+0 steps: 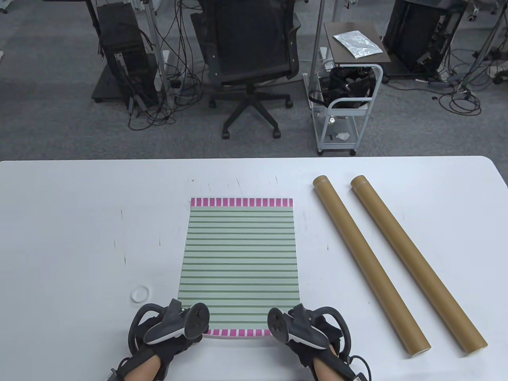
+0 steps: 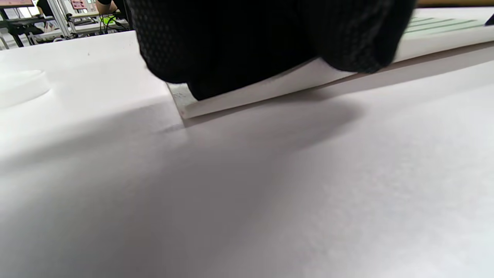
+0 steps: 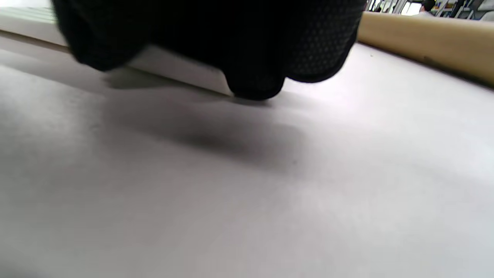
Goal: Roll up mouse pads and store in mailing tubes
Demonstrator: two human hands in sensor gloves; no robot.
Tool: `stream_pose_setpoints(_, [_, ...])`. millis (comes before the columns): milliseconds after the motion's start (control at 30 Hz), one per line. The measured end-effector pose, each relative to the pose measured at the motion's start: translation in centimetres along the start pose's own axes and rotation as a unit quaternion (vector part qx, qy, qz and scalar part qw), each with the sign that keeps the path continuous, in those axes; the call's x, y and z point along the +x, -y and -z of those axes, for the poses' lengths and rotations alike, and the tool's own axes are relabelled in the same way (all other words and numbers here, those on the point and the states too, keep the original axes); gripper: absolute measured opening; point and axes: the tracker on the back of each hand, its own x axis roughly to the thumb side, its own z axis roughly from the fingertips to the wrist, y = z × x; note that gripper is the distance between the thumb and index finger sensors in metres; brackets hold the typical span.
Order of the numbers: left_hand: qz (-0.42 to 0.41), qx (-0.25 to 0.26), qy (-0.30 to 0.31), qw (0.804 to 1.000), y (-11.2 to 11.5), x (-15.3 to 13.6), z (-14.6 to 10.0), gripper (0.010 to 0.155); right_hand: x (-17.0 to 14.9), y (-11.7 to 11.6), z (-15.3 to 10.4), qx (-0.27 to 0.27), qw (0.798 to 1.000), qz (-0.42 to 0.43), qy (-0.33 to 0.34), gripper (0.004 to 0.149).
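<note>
A green-striped mouse pad [image 1: 240, 262] with pink-checked ends lies flat in the middle of the white table [image 1: 71, 238]. My left hand [image 1: 186, 337] is at its near left corner and my right hand [image 1: 285, 337] at its near right corner. In the left wrist view, gloved fingers [image 2: 262, 42] curl over the pad's near edge [image 2: 270, 90], which is raised slightly off the table. In the right wrist view, the fingers [image 3: 216, 34] cover the other corner [image 3: 177, 69], and one fingertip touches the table. Two brown mailing tubes [image 1: 367, 262] [image 1: 416, 262] lie side by side to the right, open ends near.
A small white round cap [image 1: 140, 294] [image 2: 19, 87] lies on the table left of the pad. The nearer tube [image 3: 424, 38] runs along the right hand's side. Beyond the table's far edge stand an office chair [image 1: 250, 59] and a trolley [image 1: 345, 99].
</note>
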Motion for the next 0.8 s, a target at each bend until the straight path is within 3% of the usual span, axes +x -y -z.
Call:
stream_pose_setpoints(233, [-0.013, 0.002, -0.016, 1.000, 0.3, -0.4, 0.8, 0.051, -0.8, -0.2, 1.0, -0.021, 0.999, 0.025, -0.024, 0.038])
stream_pose_setpoints(367, [-0.036, -0.035, 0.003, 0.999, 1.1, -0.9, 1.5, 0.057, -1.4, -0.7, 1.9, 0.013, 0.999, 0.024, -0.022, 0.055])
stream_pose_setpoints(467, [-0.054, -0.035, -0.003, 0.998, 1.1, -1.1, 1.8, 0.054, -1.2, -1.2, 2.0, 0.026, 0.999, 0.024, 0.000, 0.063])
stream_pose_setpoints(633, [-0.026, -0.045, -0.026, 0.998, 0.9, -0.7, 2.4, 0.051, 0.6, -1.2, 1.3, -0.005, 0.995, -0.082, 0.059, 0.072])
stream_pose_setpoints(800, [-0.006, -0.062, -0.030, 0.998, 0.8, -0.5, 2.6, 0.055, 3.1, -2.1, 0.2, -0.025, 0.969, -0.201, 0.139, 0.080])
